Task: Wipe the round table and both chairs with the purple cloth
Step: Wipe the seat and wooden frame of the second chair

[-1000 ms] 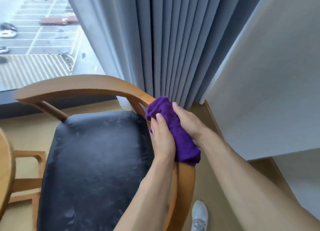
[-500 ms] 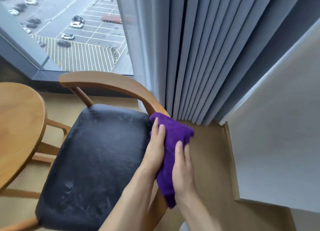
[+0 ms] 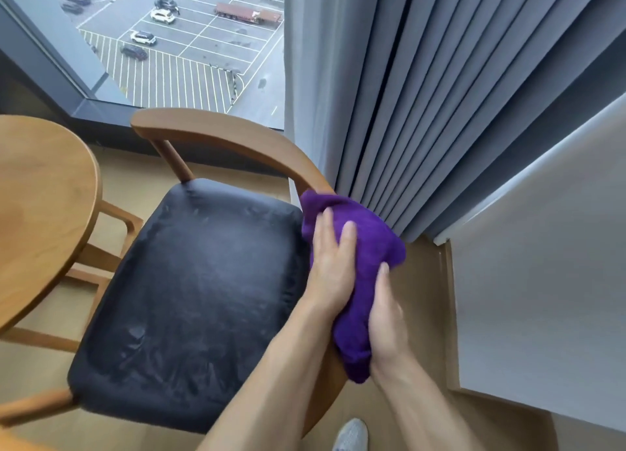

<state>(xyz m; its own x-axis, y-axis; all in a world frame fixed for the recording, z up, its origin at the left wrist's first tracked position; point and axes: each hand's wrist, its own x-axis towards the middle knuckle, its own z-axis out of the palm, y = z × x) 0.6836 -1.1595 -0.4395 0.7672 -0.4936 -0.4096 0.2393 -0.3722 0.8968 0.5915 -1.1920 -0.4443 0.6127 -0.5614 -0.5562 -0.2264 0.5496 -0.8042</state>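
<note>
Where grey curtains [image 3: 423, 94] hang, a chair [image 3: 220, 139] meets the round table [image 3: 40, 206].

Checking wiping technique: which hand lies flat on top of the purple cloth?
The left hand, fingers straight across the purple cloth on the chair's armrest; the right hand grips its lower end.

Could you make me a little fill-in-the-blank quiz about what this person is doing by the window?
1. Both hands press a cloth coloured ____.
2. The cloth lies on the chair's curved wooden ____.
3. The chair's seat is coloured ____.
4. The round table stands on the chair's ____ side in the picture.

Missing words: purple; backrest; black; left
</note>
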